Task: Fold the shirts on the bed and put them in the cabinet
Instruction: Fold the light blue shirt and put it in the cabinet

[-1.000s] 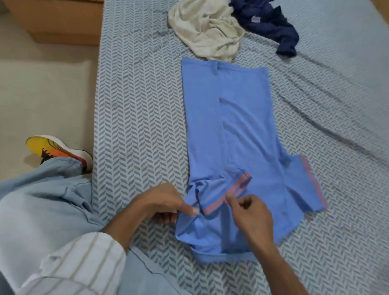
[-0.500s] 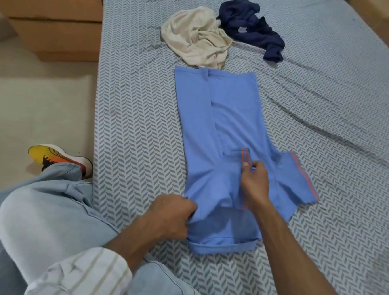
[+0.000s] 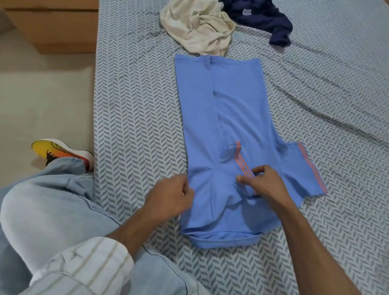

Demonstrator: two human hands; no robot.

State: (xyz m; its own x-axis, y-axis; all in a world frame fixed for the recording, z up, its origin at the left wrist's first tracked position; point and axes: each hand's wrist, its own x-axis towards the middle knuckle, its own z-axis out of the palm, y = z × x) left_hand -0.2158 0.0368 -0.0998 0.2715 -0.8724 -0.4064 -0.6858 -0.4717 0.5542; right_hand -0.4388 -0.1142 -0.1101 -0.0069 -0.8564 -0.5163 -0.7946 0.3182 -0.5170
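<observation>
Head view: the blue shirt (image 3: 224, 131) lies lengthwise on the bed (image 3: 131, 110), its left side already folded inward along a straight edge, with that side's sleeve, marked by orange stripes, laid over the middle. The right sleeve (image 3: 307, 171) juts out to the side, unfolded. The right hand (image 3: 264, 184) rests on the folded-in sleeve near the collar end, thumb and fingers loosely spread and grasping nothing that I can see. The left hand (image 3: 171, 198) sits at the shirt's left edge with its fingers curled; whether they pinch the cloth cannot be told.

The step in hand looks like flattening the first fold before doing the other side. To do it well, smooth the tucked sleeve so it lies flat, then fold the right side and its sleeve over to a matching line, keeping the long edges parallel so the body ends up an even strip.

Beyond the hem lie a crumpled cream shirt (image 3: 197, 23) and a navy shirt (image 3: 258, 11), both unfolded. A wooden cabinet (image 3: 48, 15) stands left of the bed; the person's jeans-clad knee (image 3: 46, 206) and a bright shoe (image 3: 59, 151) are at lower left.
</observation>
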